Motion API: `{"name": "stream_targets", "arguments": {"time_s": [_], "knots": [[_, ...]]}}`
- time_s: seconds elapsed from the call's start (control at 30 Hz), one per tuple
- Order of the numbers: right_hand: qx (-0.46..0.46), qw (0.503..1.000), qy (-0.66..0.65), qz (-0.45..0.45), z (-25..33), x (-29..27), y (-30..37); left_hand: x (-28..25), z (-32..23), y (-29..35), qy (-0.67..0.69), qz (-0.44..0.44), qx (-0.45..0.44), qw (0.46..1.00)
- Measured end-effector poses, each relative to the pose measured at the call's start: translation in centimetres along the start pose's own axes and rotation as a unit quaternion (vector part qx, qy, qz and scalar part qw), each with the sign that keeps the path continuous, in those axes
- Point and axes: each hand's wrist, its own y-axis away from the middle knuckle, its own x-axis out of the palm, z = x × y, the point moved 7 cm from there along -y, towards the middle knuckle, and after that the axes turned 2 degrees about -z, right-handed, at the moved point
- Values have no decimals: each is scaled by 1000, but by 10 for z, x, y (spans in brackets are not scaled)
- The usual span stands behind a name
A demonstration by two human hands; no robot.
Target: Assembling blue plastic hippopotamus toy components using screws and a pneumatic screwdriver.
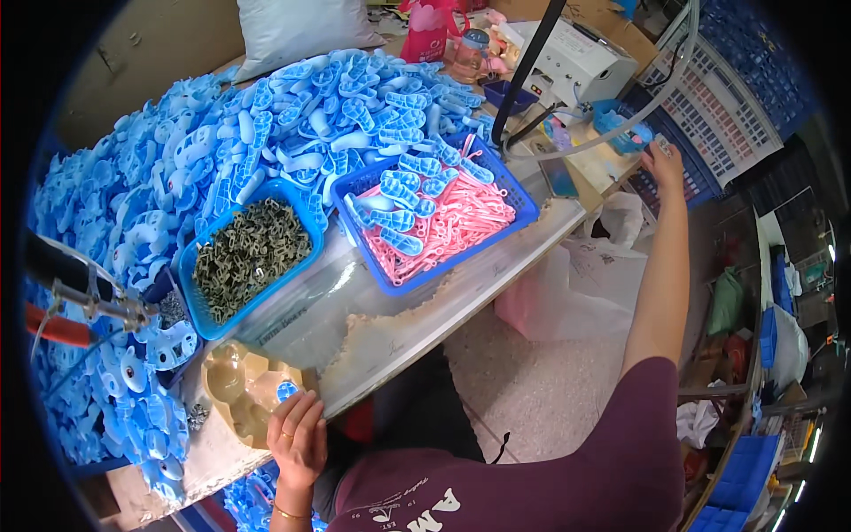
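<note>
My left hand (299, 436) rests over the near right edge of a tan moulded block with rounded hollows (232, 377), its fingers curled onto it. A small blue plastic piece (286, 390) lies in the block at my fingertips. My right arm stretches far to the right, and my right hand (663, 167) is closed beside a round blue dish (622, 131) at the bench's far right end. Something small and pale shows at its fingertips, too small to name.
A large heap of blue plastic shell parts (204, 133) covers the bench's left and back. A blue tray of dark metal clips (253, 257) and a blue basket of pink sticks and blue parts (456, 217) stand in the middle. Behind are a black post (527, 66) and a white machine (581, 58).
</note>
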Motion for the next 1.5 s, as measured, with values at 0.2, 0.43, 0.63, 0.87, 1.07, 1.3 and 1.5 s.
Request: {"name": "stream_targets", "arguments": {"time_s": [0.2, 0.43, 0.63, 0.87, 1.07, 1.3, 1.5], "knots": [[43, 934, 285, 212, -42, 39, 15, -2, -2, 3, -6, 0, -20, 1000], [31, 744, 147, 651, 60, 185, 307, 2, -3, -10, 5, 13, -16, 1000], [-316, 783, 165, 509, 89, 268, 363, 3, -10, -14, 12, -6, 7, 1000], [-367, 804, 165, 437, 95, 292, 373, -17, 5, 2, -18, -16, -33, 999], [-409, 732, 256, 481, 80, 296, 401, -29, 15, 17, -39, -25, -61, 997], [-439, 757, 246, 417, 100, 318, 406, -32, 19, 27, -7, -37, -57, 998], [-450, 709, 339, 423, 82, 357, 408, -40, 20, 34, 6, -48, -65, 997]]}}
